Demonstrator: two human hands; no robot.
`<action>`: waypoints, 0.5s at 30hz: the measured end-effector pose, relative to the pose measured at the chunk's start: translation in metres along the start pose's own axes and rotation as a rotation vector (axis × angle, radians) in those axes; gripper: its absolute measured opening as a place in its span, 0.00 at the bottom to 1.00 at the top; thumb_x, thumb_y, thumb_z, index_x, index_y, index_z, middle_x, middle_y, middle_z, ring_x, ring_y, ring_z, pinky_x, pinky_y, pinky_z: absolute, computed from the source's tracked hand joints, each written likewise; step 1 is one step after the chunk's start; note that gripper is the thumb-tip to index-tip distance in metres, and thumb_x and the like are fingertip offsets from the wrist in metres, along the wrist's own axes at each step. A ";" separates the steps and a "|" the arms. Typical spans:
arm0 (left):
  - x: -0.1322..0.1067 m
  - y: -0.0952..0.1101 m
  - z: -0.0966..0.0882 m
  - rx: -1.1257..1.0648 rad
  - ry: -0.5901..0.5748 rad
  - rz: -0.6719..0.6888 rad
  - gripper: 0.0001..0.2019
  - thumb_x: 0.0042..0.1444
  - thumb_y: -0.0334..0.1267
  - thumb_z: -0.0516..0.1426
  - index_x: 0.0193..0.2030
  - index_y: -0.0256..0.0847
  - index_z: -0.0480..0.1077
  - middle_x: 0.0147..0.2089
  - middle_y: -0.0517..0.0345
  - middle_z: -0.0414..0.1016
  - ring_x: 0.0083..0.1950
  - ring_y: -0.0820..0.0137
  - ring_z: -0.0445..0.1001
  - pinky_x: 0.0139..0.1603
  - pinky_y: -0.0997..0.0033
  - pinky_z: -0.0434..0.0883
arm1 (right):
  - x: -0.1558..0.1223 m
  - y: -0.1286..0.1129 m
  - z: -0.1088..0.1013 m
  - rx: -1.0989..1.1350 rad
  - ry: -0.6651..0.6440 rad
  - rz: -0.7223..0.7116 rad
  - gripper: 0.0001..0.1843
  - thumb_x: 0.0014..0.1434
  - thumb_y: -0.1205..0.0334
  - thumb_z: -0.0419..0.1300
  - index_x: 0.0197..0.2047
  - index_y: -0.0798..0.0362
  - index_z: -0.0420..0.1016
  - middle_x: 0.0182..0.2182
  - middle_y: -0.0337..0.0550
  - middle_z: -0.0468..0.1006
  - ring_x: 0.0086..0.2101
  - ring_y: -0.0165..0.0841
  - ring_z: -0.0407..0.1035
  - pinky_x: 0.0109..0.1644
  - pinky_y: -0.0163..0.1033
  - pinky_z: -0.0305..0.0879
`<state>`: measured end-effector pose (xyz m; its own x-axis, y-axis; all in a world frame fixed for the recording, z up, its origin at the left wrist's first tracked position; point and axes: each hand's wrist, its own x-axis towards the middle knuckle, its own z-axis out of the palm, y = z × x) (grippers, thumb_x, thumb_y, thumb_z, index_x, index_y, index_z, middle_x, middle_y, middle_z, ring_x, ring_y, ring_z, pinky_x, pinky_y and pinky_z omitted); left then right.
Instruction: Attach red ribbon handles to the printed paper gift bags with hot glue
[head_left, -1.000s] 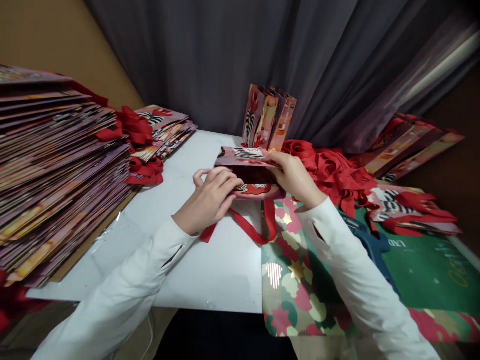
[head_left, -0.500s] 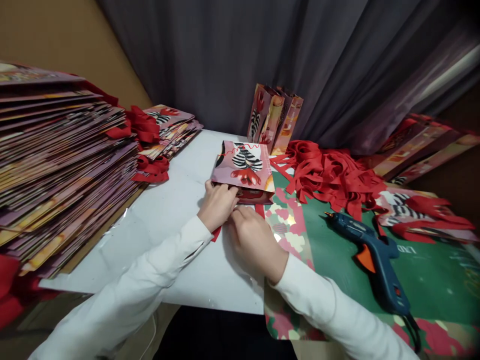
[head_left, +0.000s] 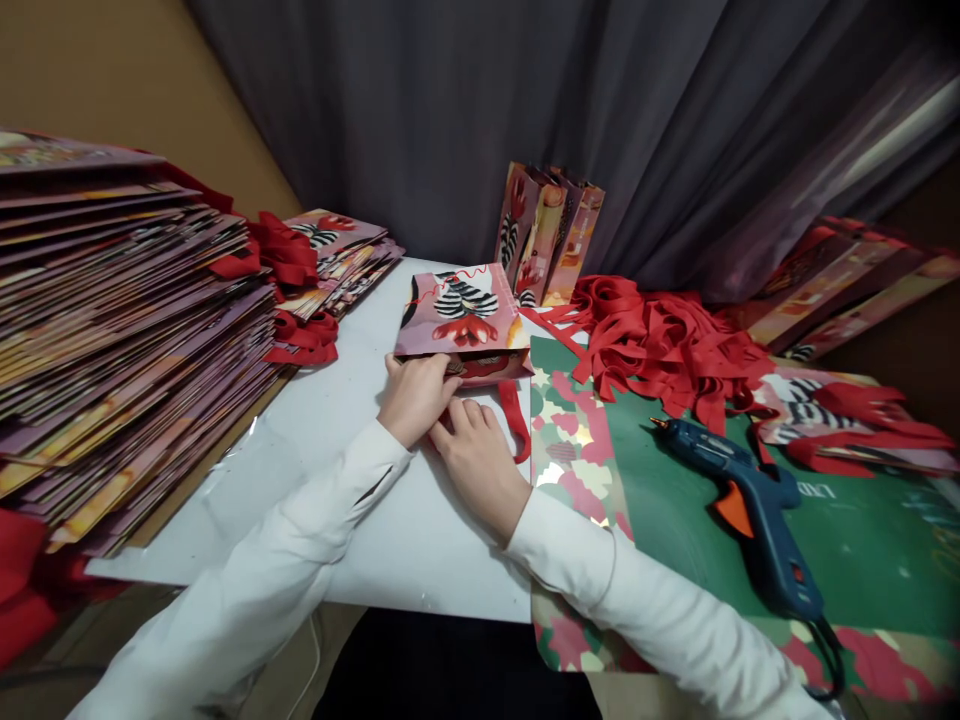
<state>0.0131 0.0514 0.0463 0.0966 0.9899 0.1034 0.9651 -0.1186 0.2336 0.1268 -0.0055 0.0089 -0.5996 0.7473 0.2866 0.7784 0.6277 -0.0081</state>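
Bag (head_left: 465, 303) on table (head_left: 427, 545) | hands (head_left: 416, 400) at near edge | glue gun (head_left: 766, 530) on mat (head_left: 675, 510)

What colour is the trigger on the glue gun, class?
Orange: the trigger on the blue glue gun shows best in the head view.

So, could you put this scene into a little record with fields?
Left hand: at the open near edge of the bag
Right hand: beside the left, in front of the bag
Bag: lying on the white table, printed side up
Tool: glue gun lying on the green mat
Red ribbons: heaped behind the glue gun
Standing bags: in front of the gray curtain
Stack of flat bags: at left
Unclear: each hand's exact grip
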 end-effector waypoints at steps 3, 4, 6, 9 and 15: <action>0.002 -0.003 -0.001 -0.007 -0.005 -0.022 0.12 0.62 0.37 0.53 0.48 0.36 0.72 0.47 0.45 0.79 0.52 0.50 0.74 0.56 0.46 0.56 | 0.002 -0.001 -0.002 0.013 0.004 -0.012 0.12 0.66 0.70 0.49 0.46 0.59 0.72 0.47 0.59 0.70 0.48 0.45 0.62 0.51 0.48 0.58; 0.003 -0.004 -0.001 -0.007 -0.005 -0.028 0.12 0.62 0.38 0.53 0.49 0.36 0.72 0.47 0.44 0.79 0.52 0.50 0.74 0.56 0.45 0.56 | 0.000 -0.001 -0.005 0.028 0.008 -0.034 0.12 0.66 0.70 0.49 0.44 0.59 0.73 0.47 0.59 0.70 0.48 0.45 0.62 0.52 0.48 0.57; 0.003 -0.005 0.000 -0.004 -0.002 -0.039 0.13 0.62 0.38 0.53 0.49 0.35 0.72 0.48 0.43 0.79 0.52 0.49 0.74 0.56 0.44 0.56 | -0.007 -0.001 -0.015 0.098 -0.012 -0.117 0.10 0.65 0.70 0.49 0.41 0.58 0.72 0.44 0.55 0.72 0.46 0.43 0.63 0.52 0.47 0.56; 0.002 -0.004 0.001 -0.003 0.005 -0.044 0.13 0.61 0.38 0.53 0.48 0.36 0.72 0.47 0.43 0.79 0.52 0.49 0.74 0.57 0.44 0.56 | -0.024 0.000 -0.034 0.321 -0.148 -0.237 0.07 0.64 0.70 0.51 0.40 0.56 0.71 0.36 0.44 0.75 0.37 0.35 0.65 0.47 0.41 0.57; -0.002 -0.001 0.004 -0.004 0.032 -0.059 0.13 0.62 0.39 0.53 0.49 0.34 0.71 0.46 0.41 0.79 0.52 0.50 0.74 0.58 0.43 0.57 | -0.053 0.000 -0.055 0.478 -0.360 -0.249 0.10 0.63 0.55 0.59 0.38 0.53 0.72 0.31 0.40 0.77 0.36 0.34 0.67 0.47 0.40 0.53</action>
<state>0.0127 0.0504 0.0416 0.0314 0.9923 0.1198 0.9679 -0.0601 0.2439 0.1687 -0.0576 0.0459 -0.8412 0.5407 -0.0035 0.4887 0.7576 -0.4326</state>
